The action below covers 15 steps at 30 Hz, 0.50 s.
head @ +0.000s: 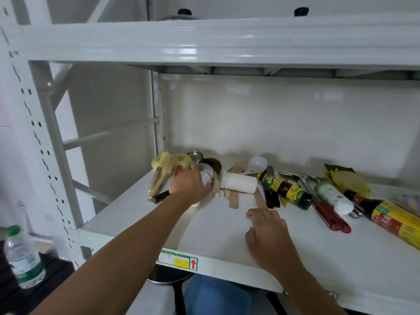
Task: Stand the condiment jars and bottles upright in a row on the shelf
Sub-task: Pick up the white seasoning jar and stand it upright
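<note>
— What is gripped by the hands?
— A white bottle (pixel 205 176) is clasped by the left hand (pixel 189 186); the right hand (pixel 268 228) is spread, empty, on the shelf (pixel 218 228).
— Open room?
— Bare shelf is left between both hands, up to the front edge; lying bottles (pixel 286 189) are crowded beyond the right hand.

L hand (pixel 189 186) clenched, R hand (pixel 269 233) open.

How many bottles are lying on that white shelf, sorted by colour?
White plastic bottles: 3, one gripped by the left hand
Dark sauce bottles with yellow labels: 2
Total: 5
</note>
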Each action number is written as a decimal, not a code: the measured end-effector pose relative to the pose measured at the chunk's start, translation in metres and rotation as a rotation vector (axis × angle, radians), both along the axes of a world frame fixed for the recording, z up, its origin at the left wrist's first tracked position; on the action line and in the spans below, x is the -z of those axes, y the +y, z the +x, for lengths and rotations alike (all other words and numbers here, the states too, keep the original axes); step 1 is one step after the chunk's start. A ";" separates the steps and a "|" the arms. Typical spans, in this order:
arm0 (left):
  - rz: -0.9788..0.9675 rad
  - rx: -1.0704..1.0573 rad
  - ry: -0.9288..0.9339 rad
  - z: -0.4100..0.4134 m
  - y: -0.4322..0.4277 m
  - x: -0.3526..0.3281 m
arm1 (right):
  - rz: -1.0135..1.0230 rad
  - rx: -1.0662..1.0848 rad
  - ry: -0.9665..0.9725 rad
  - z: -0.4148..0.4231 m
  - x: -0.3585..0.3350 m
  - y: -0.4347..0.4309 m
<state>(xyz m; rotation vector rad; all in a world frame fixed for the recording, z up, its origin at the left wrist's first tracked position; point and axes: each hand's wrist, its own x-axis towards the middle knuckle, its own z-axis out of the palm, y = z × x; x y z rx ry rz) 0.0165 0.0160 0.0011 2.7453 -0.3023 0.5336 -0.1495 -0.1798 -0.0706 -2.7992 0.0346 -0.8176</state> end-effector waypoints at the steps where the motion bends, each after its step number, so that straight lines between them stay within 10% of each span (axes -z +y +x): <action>1: -0.063 0.042 -0.018 -0.005 0.004 0.000 | 0.000 -0.003 0.002 0.000 0.000 0.001; 15: -0.670 0.588 0.283 -0.034 0.017 0.024 | 0.008 -0.037 0.032 0.005 0.001 0.001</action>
